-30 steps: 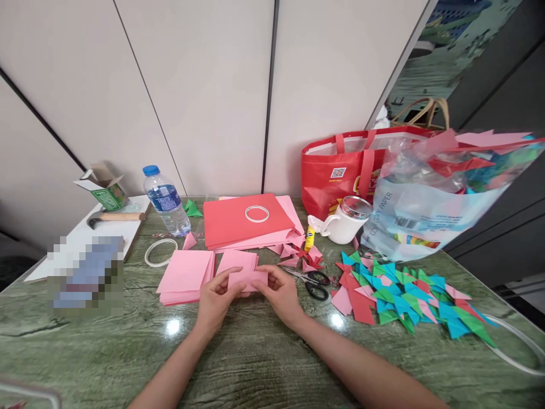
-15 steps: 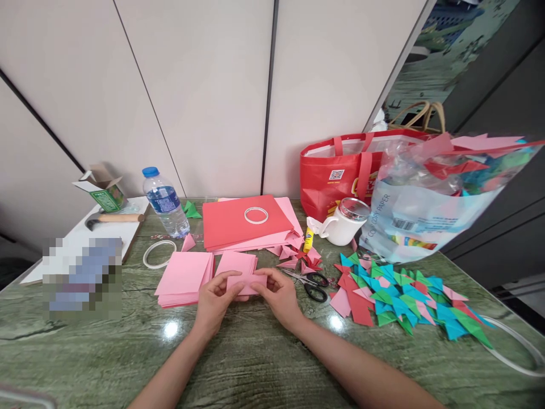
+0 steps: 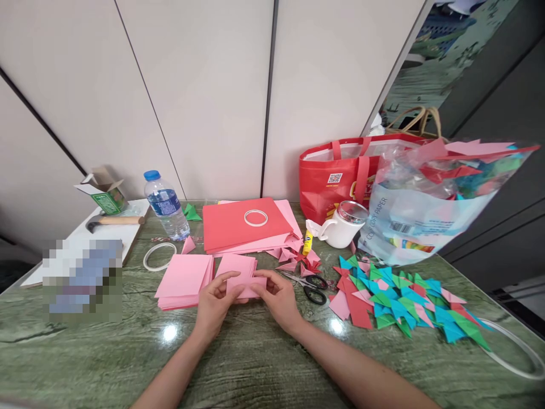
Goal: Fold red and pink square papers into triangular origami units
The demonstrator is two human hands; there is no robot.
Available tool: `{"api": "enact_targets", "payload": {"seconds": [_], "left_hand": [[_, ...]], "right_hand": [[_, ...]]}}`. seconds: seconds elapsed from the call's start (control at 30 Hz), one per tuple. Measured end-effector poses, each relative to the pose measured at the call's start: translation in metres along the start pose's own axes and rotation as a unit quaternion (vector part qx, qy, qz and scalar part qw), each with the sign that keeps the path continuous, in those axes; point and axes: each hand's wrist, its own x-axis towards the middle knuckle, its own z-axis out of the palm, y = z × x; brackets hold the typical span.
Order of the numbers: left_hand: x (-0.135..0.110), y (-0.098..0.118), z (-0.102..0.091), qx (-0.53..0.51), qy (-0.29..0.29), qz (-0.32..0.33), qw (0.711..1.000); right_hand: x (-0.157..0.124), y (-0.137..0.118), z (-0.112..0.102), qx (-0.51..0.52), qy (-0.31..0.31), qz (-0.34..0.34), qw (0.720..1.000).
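Between both hands is a folded piece of pink paper (image 3: 246, 288), held just above the table. My left hand (image 3: 216, 300) pinches its left end, thumb on the near face. At the other end, my right hand (image 3: 277, 298) grips it with thumb and fingers; some fingertips are hidden behind the paper. Right behind it lies a small stack of pink paper (image 3: 237, 263), partly covered by the hands. A larger stack of pink paper squares (image 3: 184, 275) is beside my left hand. Scissors (image 3: 313, 284) with black handles rest to the right of my right hand.
Red sheets (image 3: 230, 224) carry a tape roll (image 3: 256, 210) at the back. A water bottle (image 3: 166, 207), hammer (image 3: 117, 221) and box (image 3: 104, 193) stand left. Rightward are a glue stick (image 3: 307, 242), white mug (image 3: 343, 227), red bag (image 3: 315, 182), plastic bag (image 3: 413, 216) and folded coloured pieces (image 3: 404, 298).
The view has shifted very slightly. Both hands keep the same hold on the folded pink paper, with hardly any movement.
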Motion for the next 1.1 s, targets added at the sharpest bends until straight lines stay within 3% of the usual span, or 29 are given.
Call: {"api": "enact_targets", "payload": {"seconds": [0.2,0.4,0.67,0.9,1.1], "left_hand": [[-0.0012,0.0008,0.0004,0.000,0.006,-0.010,1.000],[-0.0004,0.0022,0.0009,0.015,0.003,-0.010,1.000],[0.0003,0.0000,0.0011,0.001,0.006,0.001,1.000],[-0.0011,0.0003,0.0023,0.011,0.013,0.003,1.000],[-0.0012,0.0006,0.0032,0.010,0.014,-0.003,1.000]], "right_hand": [[0.0015,0.0015,0.0000,-0.010,-0.001,-0.005,1.000],[0.0018,0.0009,0.0021,0.061,0.000,0.022,0.998],[0.0040,0.0023,0.0024,0.081,0.001,0.047,0.996],[0.0047,-0.0002,0.0022,0.035,0.020,0.025,0.999],[0.0052,0.0024,0.0007,0.039,-0.002,0.023,0.999]]}}
